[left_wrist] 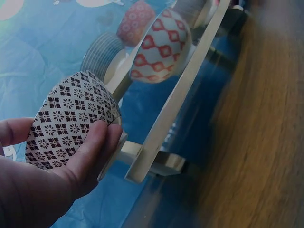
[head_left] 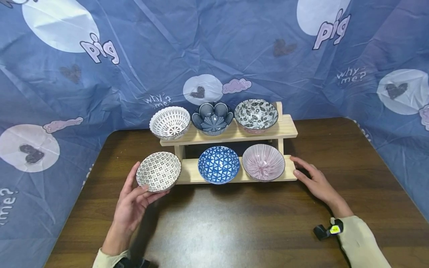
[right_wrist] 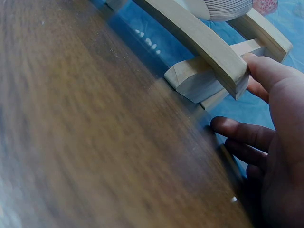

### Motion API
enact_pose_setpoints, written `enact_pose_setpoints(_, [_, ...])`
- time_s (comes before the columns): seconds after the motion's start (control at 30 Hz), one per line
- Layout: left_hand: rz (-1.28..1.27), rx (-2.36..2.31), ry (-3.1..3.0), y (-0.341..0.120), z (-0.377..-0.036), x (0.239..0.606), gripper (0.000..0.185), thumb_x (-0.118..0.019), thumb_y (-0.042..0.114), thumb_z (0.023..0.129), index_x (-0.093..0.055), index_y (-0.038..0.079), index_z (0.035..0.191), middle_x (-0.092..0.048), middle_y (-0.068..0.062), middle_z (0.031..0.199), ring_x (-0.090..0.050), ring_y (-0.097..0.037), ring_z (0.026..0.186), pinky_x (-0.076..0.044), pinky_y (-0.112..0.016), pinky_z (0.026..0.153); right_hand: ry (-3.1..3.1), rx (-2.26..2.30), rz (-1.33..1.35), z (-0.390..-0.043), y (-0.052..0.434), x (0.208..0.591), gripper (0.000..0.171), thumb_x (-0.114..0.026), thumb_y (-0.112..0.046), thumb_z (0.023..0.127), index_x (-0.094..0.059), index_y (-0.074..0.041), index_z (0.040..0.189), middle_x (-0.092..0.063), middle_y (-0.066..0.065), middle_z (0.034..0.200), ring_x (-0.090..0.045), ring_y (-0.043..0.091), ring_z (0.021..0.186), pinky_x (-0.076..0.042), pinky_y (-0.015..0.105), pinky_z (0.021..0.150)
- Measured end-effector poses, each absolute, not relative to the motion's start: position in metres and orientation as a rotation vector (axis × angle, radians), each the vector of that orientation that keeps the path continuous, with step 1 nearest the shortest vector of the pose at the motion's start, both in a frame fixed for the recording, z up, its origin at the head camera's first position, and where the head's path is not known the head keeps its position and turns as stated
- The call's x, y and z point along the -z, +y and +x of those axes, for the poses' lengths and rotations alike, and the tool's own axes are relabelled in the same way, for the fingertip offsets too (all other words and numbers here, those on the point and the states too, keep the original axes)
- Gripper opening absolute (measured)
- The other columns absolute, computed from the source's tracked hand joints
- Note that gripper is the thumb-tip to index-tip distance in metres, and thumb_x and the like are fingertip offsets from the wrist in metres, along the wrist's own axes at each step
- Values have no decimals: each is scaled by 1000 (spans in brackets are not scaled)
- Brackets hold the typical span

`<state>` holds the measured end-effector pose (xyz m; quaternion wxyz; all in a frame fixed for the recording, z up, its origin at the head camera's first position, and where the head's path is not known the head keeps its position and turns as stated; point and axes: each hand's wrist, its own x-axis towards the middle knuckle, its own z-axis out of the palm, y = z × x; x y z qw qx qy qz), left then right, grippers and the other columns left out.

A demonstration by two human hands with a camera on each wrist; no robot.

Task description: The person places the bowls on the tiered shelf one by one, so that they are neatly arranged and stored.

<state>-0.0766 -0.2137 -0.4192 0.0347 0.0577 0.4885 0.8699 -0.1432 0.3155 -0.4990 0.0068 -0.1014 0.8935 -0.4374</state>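
Five bowls sit on the two-tier rack (head_left: 288, 130), which stands on the table (head_left: 234, 223).

The left hand (head_left: 134, 201) curls in a grip, while the right hand (head_left: 315, 182) lies flat with fingers extended.

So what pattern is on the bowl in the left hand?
The bowl has a dark brown and white grid of little flowers, seen best in the left wrist view.

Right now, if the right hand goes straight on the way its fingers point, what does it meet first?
The right hand lies open on the table, fingers pointing at the right end of the wooden rack's lower shelf. It would probably meet that shelf end first; the thumb already seems to touch it. The pink striped bowl comes next.
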Motion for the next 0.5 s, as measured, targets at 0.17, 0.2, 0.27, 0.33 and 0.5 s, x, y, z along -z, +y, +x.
enact_pose_setpoints(0.17, [134,-2646,1524,-206,-77,419,74,-31,-11,96,-11,25,158,-19,-12,150,-69,-25,113,-61,-46,92,2781,1376,-312,-143,315,499,50,-51,-30,105,-43,-12,151,-44,20,155,-43,39,130,-32,66,110])
enact_pose_setpoints(0.2, [129,-2641,1524,-205,-77,418,74,-31,-11,97,-11,25,158,-18,-12,150,-68,-25,114,-61,-46,92,2779,1378,-311,-143,315,499,50,-51,-30,105,-43,-12,151,-44,20,155,-43,39,131,-32,66,110])
enact_pose_setpoints(0.27, [125,-2634,1517,-203,-78,418,75,-32,-11,97,-10,25,159,-18,-12,151,-68,-25,114,-60,-45,93,2777,1381,-310,-143,315,499,50,-51,-30,105,-43,-13,151,-44,20,155,-43,39,131,-32,66,110])
enact_pose_setpoints(0.33, [120,-2633,1512,-200,-78,419,75,-32,-11,97,-10,25,159,-18,-12,151,-69,-26,113,-60,-45,93,2776,1381,-308,-143,315,498,50,-51,-31,105,-43,-13,151,-44,20,155,-43,38,131,-32,66,110])
enact_pose_setpoints(0.5, [86,-2623,1507,-195,-81,421,78,-33,-11,96,-5,22,160,-17,-12,151,-70,-26,110,-61,-45,92,2784,1374,-309,-143,316,499,50,-51,-30,105,-44,-14,151,-44,19,155,-44,35,129,-32,65,110])
